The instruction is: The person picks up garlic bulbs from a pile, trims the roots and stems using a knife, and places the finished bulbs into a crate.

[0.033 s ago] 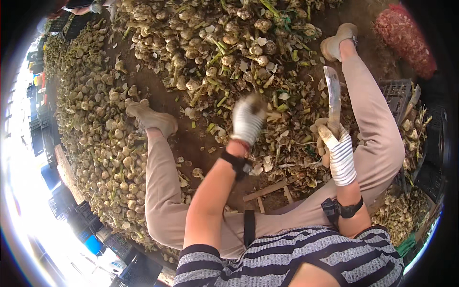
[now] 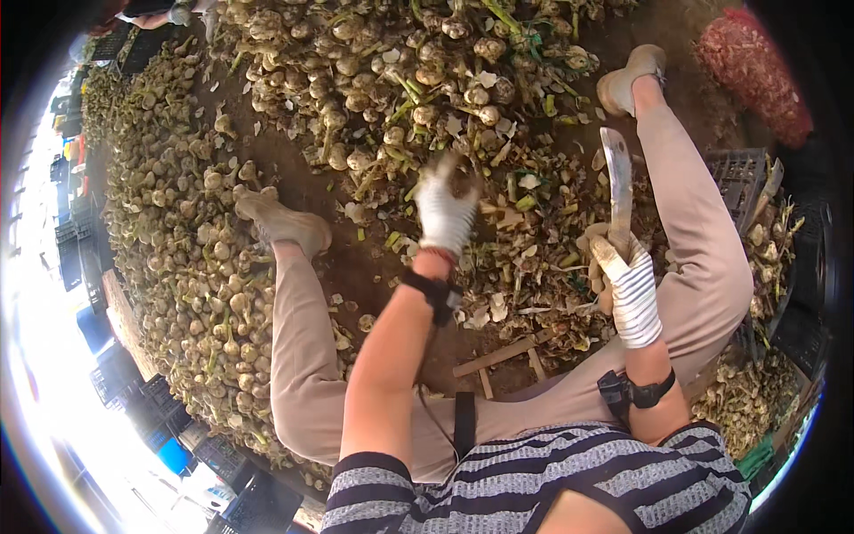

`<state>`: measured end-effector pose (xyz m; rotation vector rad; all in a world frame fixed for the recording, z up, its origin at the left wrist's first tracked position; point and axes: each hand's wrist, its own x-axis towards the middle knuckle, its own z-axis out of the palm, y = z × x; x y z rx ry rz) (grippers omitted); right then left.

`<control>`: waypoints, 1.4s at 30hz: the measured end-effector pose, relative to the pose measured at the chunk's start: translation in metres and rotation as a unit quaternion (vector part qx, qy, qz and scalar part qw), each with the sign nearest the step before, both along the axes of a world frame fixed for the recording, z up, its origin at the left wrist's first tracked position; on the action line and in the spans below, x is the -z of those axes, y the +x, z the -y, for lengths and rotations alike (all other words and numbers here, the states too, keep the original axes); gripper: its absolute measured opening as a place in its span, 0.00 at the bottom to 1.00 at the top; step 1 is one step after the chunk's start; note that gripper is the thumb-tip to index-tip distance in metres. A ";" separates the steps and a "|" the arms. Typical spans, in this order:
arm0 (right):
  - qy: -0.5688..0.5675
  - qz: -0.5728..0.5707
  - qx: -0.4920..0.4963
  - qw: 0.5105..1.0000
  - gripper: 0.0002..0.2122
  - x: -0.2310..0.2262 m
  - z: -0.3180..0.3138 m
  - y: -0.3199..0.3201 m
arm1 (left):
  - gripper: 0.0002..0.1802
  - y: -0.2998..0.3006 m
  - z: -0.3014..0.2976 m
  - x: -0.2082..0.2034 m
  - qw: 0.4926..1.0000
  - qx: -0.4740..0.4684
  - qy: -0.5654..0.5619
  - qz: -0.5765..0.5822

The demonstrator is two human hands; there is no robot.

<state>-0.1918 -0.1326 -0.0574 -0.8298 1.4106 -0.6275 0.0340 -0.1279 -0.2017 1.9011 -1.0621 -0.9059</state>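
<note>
Holding a knife (image 2: 619, 182), the right hand (image 2: 625, 271) has its gloved fingers curled around the handle, and the blade points up, away from the body. From far away, I see the left hand (image 2: 447, 209) in a white glove, but it is blurry, so I can't tell if it is spread or pinching. It is by the near edge of a big garlic pile (image 2: 342, 84). Dry scraps (image 2: 534, 245) lie between the 2 hands. Past the left shoe (image 2: 289, 222) sits garlic pile number 2 (image 2: 222, 285). A red bag (image 2: 754, 76) is at the top right.
</note>
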 end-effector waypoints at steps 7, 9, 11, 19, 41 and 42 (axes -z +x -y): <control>0.012 0.025 -0.006 1.000 0.10 0.001 -0.001 0.001 | 0.53 0.077 0.080 0.004 0.944 -0.009 0.240 0.226; 0.018 0.021 -0.001 1.000 0.10 0.003 -0.001 -0.002 | 0.50 0.047 0.067 0.001 0.936 0.120 0.238 0.231; 0.029 0.020 0.005 0.999 0.10 0.003 -0.003 -0.003 | 0.45 0.008 0.026 -0.002 0.917 0.250 0.198 0.238; 0.013 0.011 -0.034 0.999 0.10 0.002 -0.009 0.000 | 0.20 0.043 -0.084 0.050 0.982 0.065 -0.036 0.173; -0.001 0.020 -0.096 0.995 0.11 0.001 -0.022 0.015 | 0.26 0.135 -0.023 0.028 0.915 -0.065 0.391 0.070; 0.041 0.028 -0.115 0.992 0.11 -0.001 -0.022 0.015 | 0.25 0.131 -0.032 0.029 0.955 -0.118 0.266 0.052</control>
